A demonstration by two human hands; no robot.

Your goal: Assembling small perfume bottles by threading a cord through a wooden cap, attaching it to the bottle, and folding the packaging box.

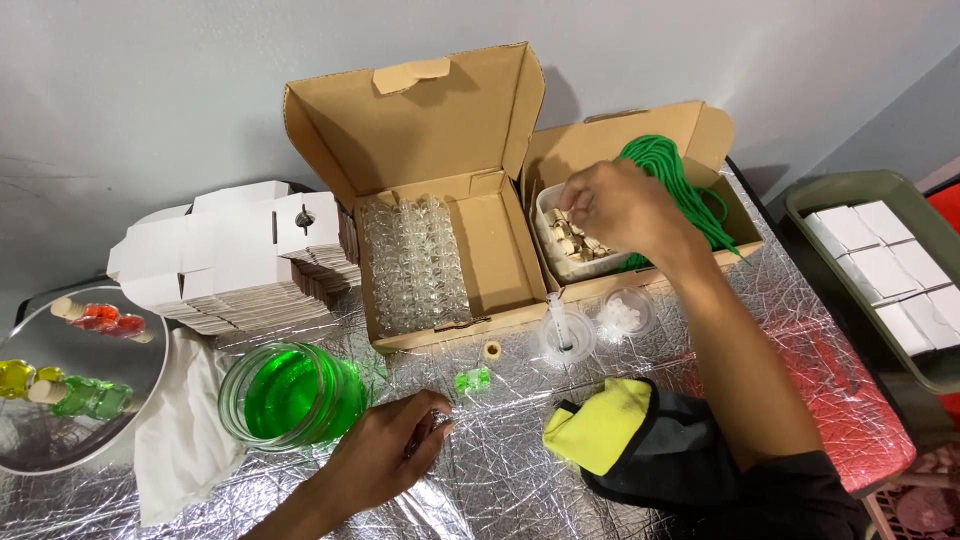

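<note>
My right hand (622, 208) reaches into a white tub of small corks (578, 245) inside the right cardboard box, with its fingertips pinched among the corks. My left hand (385, 455) rests on the foil-covered table and is closed around a small clear glass bottle (437, 424). A tiny bottle filled with green liquid (473, 380) lies just beyond it, and a loose cork (492, 351) sits near the box edge. The jar of green liquid (292, 395) stands left of my left hand.
An open cardboard box (500, 250) holds rows of empty glass bottles (415, 262). Green cord (690, 190) fills the right box. A syringe in a cup (565, 335), a small dish (625, 315), a yellow cloth (600, 425), flat white cartons (235, 255), a metal tray (90, 400) and a green bin (880, 260) surround the work area.
</note>
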